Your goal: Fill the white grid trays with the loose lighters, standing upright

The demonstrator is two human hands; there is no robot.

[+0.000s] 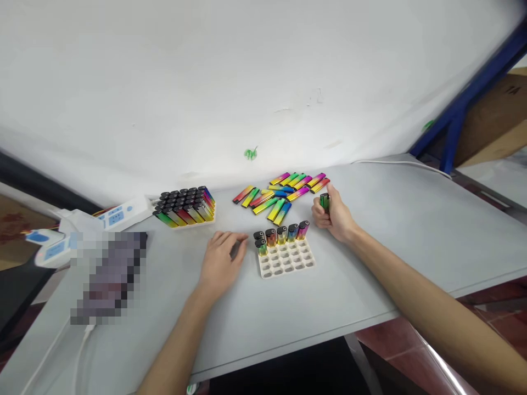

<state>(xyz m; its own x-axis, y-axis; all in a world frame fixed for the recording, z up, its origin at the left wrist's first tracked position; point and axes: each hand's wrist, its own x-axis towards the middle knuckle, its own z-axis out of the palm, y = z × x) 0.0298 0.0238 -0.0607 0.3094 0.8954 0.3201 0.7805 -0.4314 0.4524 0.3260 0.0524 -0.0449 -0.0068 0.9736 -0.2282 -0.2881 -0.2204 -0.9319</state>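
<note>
My right hand (335,215) grips a green lighter (325,202), held upright above the table to the right of the white tray (287,270). Its fingers wrap round the lighter's body and the thumb points up along it. My left hand (221,260) rests on the table left of the tray, fingers loosely bent and apart from the thumb, with nothing in it. Lighters stand along the tray's back row, and one green and yellow lighter (262,247) stands in the second row at the left. Behind the tray, a loose pile of multicoloured lighters (280,192) lies on the table.
A second tray (194,225), packed with upright lighters, stands at the back left. Power strips (119,216) and a blurred-out flat object (111,277) with a cable lie further left. The wall (263,82) rises behind the table (395,219); a blue frame (457,126) stands right.
</note>
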